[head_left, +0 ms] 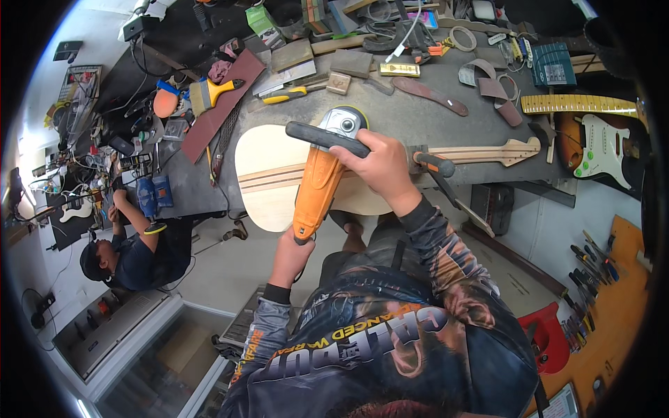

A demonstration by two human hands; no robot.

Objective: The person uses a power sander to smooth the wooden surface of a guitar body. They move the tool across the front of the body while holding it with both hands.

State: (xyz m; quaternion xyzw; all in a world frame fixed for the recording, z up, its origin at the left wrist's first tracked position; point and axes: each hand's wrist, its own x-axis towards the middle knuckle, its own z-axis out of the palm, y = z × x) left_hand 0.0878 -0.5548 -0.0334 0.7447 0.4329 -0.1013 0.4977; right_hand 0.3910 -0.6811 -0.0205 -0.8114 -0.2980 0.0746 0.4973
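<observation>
A pale wooden guitar body [268, 150] with darker stripes down its middle lies at the bench's front edge. Its long neck [481, 153] points right. Over the body is an orange angle polisher [319, 188] with a grey metal head, a yellow-edged pad and a black loop handle [306, 131]. My right hand [380, 164] is closed around the right end of that handle. Lower down, my left hand [291, 258] grips the rear end of the orange body. The pad's underside is hidden, so contact with the wood cannot be judged.
A clamp [435, 165] sits by the neck joint. Sanding blocks [352, 63], a yellow-handled tool [286, 95], a brush [209, 95] and sandpaper strips [477, 73] crowd the bench's back. A sunburst guitar [599, 150] is at right. Another person [146, 244] works at left.
</observation>
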